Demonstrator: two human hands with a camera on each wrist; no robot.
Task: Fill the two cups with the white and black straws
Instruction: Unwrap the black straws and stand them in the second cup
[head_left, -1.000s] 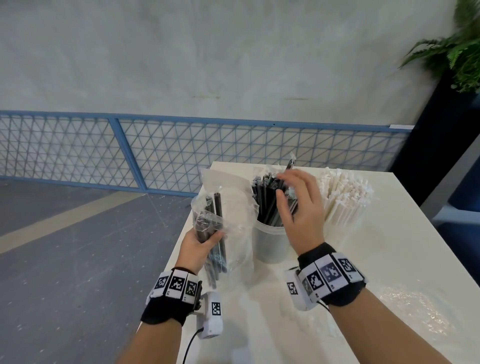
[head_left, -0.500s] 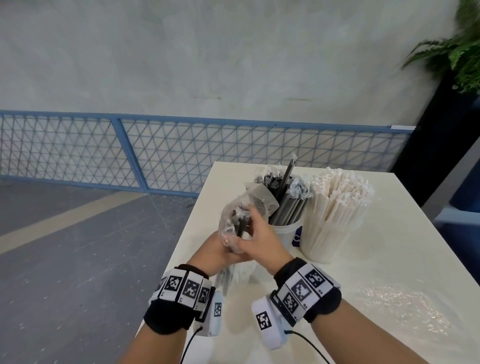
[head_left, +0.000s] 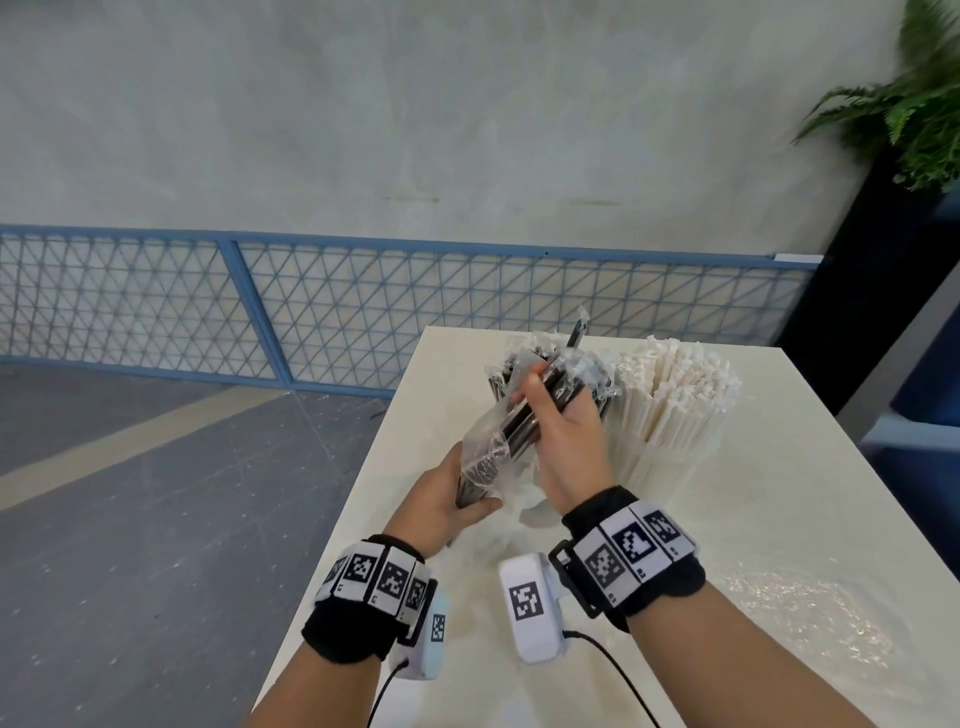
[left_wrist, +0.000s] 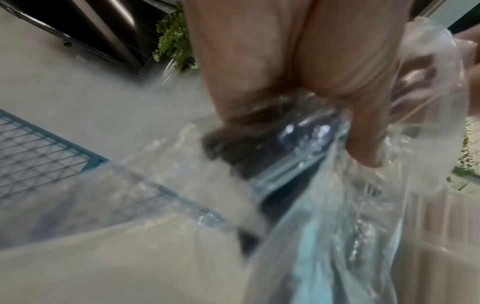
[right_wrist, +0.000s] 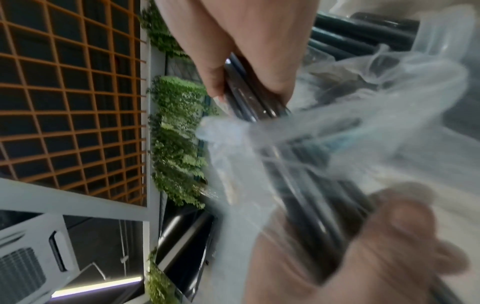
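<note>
My left hand (head_left: 441, 499) grips the lower end of a clear plastic bag (head_left: 488, 447) with black straws (head_left: 519, 426) inside, tilted up to the right. My right hand (head_left: 566, 431) grips the upper ends of those straws where they stick out of the bag. Right behind the hands stands a cup of wrapped black straws (head_left: 587, 364), its body mostly hidden. Beside it to the right, a cup (head_left: 654, 467) is packed with white straws (head_left: 675, 395). In the left wrist view, fingers (left_wrist: 259, 61) wrap the bag (left_wrist: 337, 226). In the right wrist view, fingers (right_wrist: 246, 51) clamp the black straws (right_wrist: 254, 102).
The white table (head_left: 805, 441) has its left edge just beside my left hand, with floor below. A crumpled clear wrapper (head_left: 800, 608) lies on the table at the right. A blue mesh fence (head_left: 311, 312) and a potted plant (head_left: 914, 104) stand beyond the table.
My right hand left the black straw cup, came to the bag and took hold of the straws. Both hands then rose, tilting the bag toward the cup.
</note>
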